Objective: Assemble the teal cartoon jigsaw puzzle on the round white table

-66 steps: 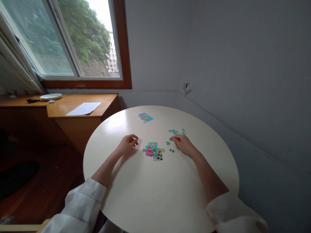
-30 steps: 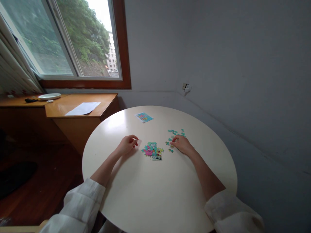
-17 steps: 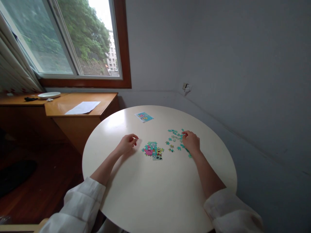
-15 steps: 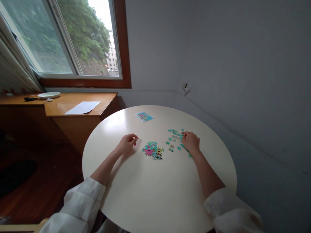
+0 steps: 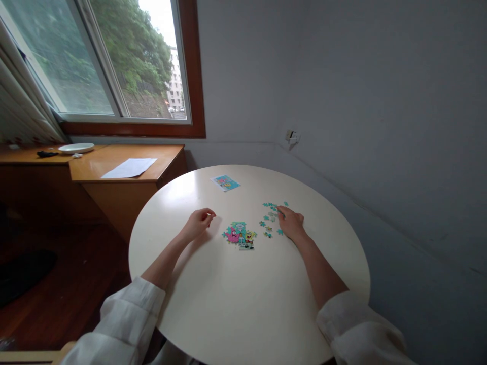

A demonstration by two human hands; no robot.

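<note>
A partly joined jigsaw puzzle (image 5: 239,236) with pink, teal and yellow cartoon figures lies flat near the middle of the round table. My left hand (image 5: 198,223) rests just left of it, fingers loosely curled with a gap at the thumb and nothing visible in them. Among the loose jigsaw pieces (image 5: 268,229) to the right is my right hand (image 5: 292,223). Its thumb and fingers close on a teal jigsaw piece (image 5: 281,214), which the fingers partly cover. Behind the puzzle lies a small picture card (image 5: 225,183) showing similar cartoon figures.
The round white table (image 5: 236,299) carries everything within reach. Beyond its left edge stands a wooden desk (image 5: 171,158) with a sheet of paper (image 5: 130,168) and a white plate (image 5: 76,148). A wall socket (image 5: 292,136) sits behind the table.
My right hand has moved left across the loose pieces. The teal pieces that lay around and under it at the right are no longer visible there. My left hand is nearly still.
</note>
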